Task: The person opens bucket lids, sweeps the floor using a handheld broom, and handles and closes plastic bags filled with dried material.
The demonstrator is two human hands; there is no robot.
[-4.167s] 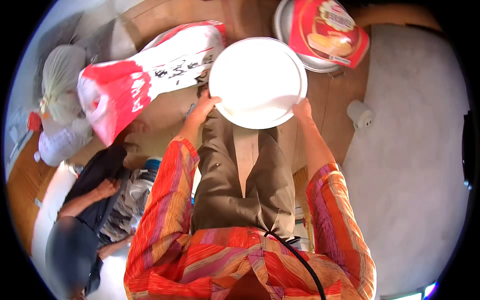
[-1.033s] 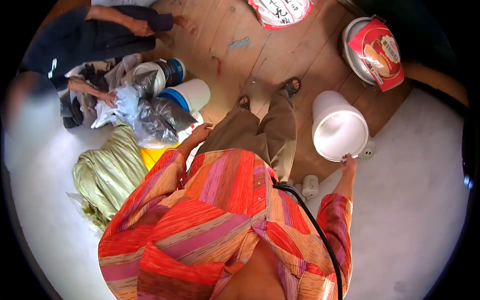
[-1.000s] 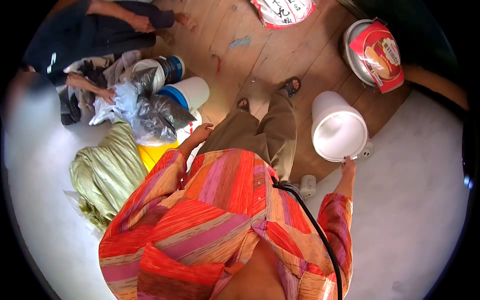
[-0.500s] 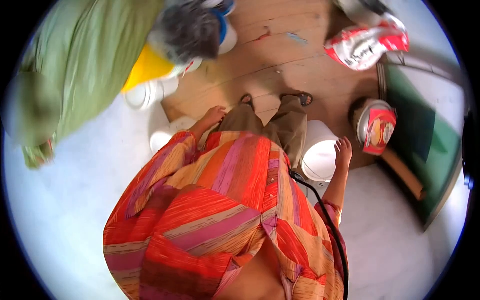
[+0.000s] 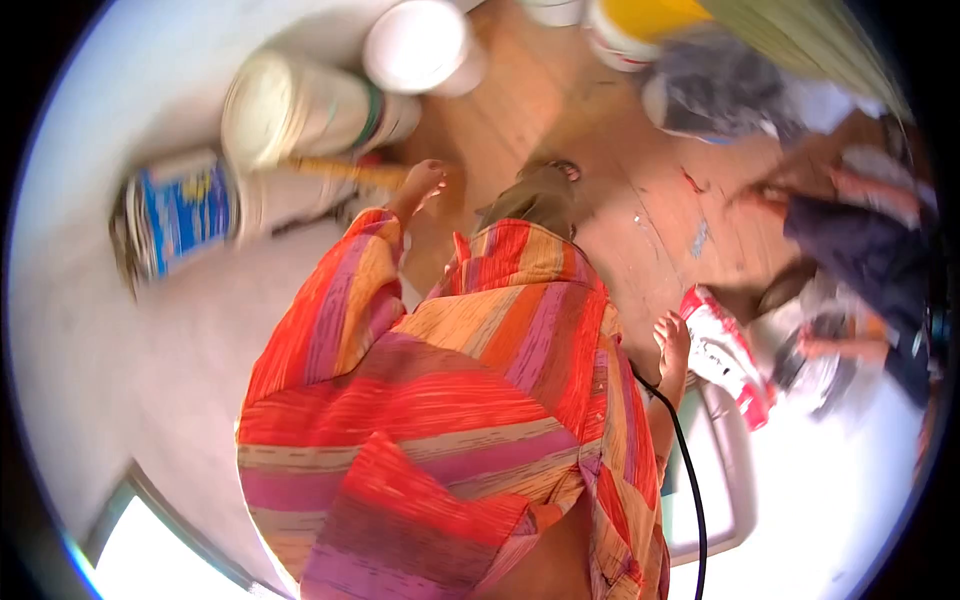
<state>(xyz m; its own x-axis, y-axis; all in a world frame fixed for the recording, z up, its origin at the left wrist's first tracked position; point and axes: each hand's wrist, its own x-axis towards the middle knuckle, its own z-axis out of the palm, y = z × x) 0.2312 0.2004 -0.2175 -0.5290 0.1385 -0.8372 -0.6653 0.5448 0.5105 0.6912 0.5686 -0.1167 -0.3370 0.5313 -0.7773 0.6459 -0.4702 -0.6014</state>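
Note:
My left hand point(image 5: 424, 182) hangs in front of my left side, its fingers loosely curled and apart, with nothing in them. It is nearest to a yellow strip point(image 5: 350, 172) lying by the stacked buckets. At my right side, my right hand point(image 5: 672, 338) has its fingers spread and is empty; it is close to the red and white bag point(image 5: 722, 350). A tall pale bucket point(image 5: 300, 112) and a bucket with a blue label point(image 5: 188, 215) stand along the wall at the upper left. Beyond them is a round white bucket point(image 5: 420, 48).
Across the wooden floor point(image 5: 630, 200) at the upper right are a yellow bucket point(image 5: 650, 15), dark plastic bags point(image 5: 722, 85) and green cloth point(image 5: 815, 35). Another person in dark clothes point(image 5: 865, 250) is at the right edge, hands near plastic bags. A black cord point(image 5: 690, 460) hangs by my right side.
The view has swung round; the buckets along the wall now show on the left and the other person on the right. My right hand has let go of the white bucket it touched a second ago.

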